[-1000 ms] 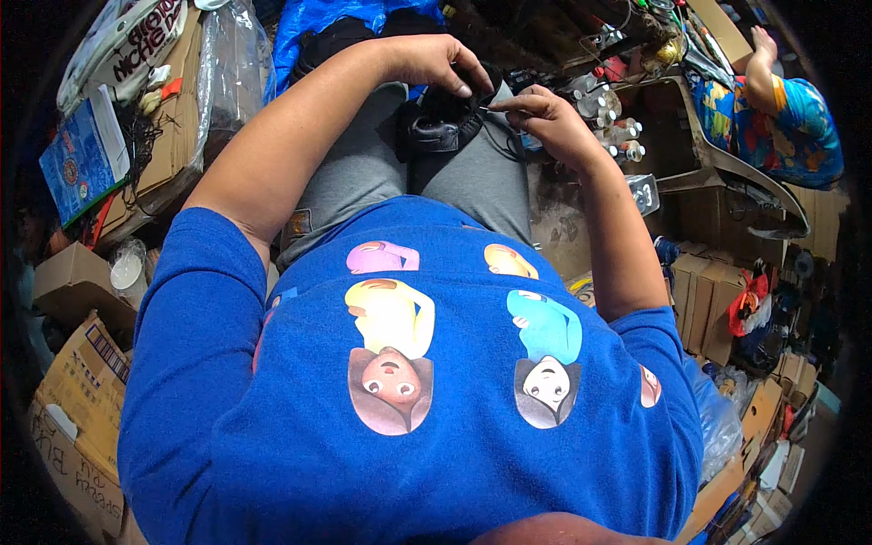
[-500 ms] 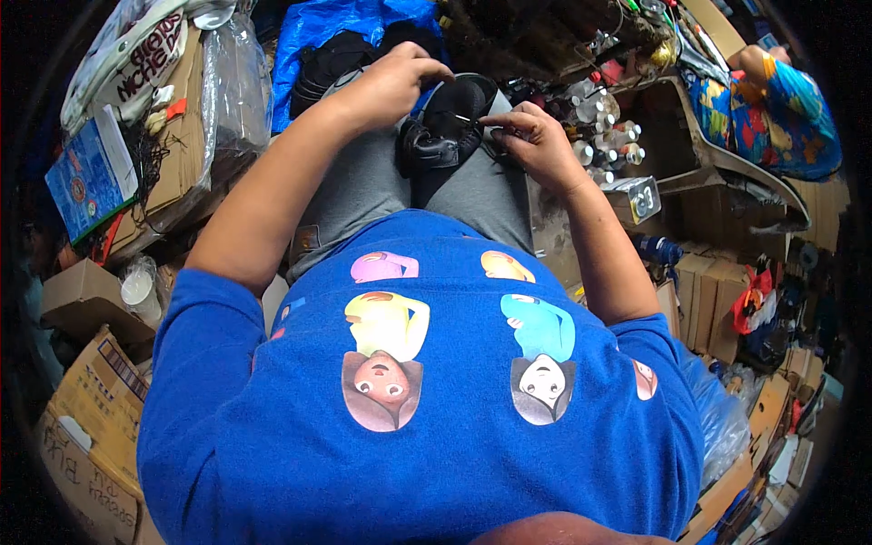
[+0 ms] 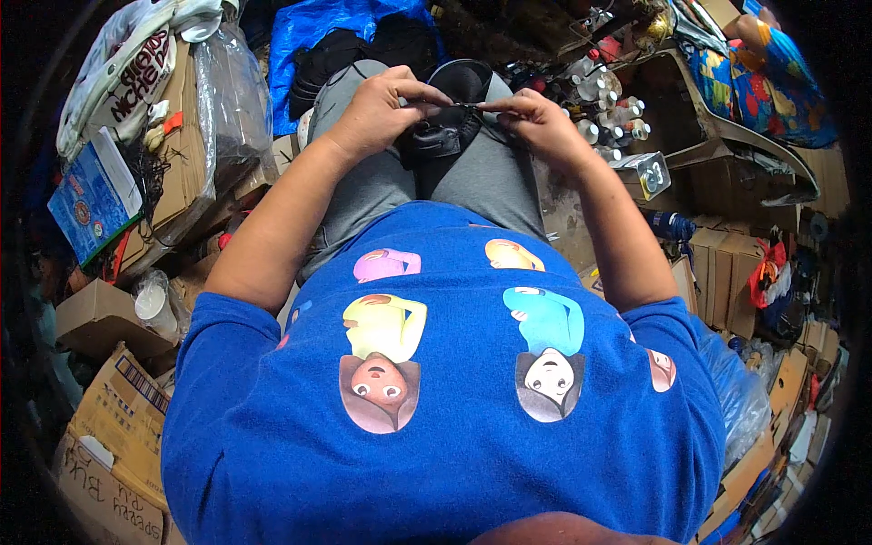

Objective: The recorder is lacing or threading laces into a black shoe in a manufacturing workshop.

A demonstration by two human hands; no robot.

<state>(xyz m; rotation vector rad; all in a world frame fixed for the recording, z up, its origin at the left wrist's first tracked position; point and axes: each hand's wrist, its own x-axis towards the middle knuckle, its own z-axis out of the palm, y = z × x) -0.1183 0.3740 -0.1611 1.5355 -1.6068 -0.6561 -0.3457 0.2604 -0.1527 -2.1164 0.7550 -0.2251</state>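
Observation:
A black shoe (image 3: 442, 143) rests on my lap between my grey-trousered thighs. Above it, my left hand (image 3: 386, 111) and my right hand (image 3: 538, 125) meet from either side, thumb and forefinger pinched together on each. Between the two sets of fingertips runs a thin dark strand that looks like the shoelace (image 3: 466, 105). The shoe's rounded black opening (image 3: 461, 80) shows just beyond the fingers. Fine detail at the pinch is too small to make out.
More black shoes (image 3: 331, 62) lie on a blue plastic sheet (image 3: 289, 86) ahead. Several capped bottles (image 3: 604, 109) stand to the right, near a person's colourful sleeve (image 3: 790, 86). Cardboard boxes (image 3: 113, 313) and a plastic-wrapped stack (image 3: 234, 109) crowd the left.
My left hand has come down and nearer to the right one, its fingers now closing at the shoe's lace. The right hand stays close to the shoe. The view has shifted slightly.

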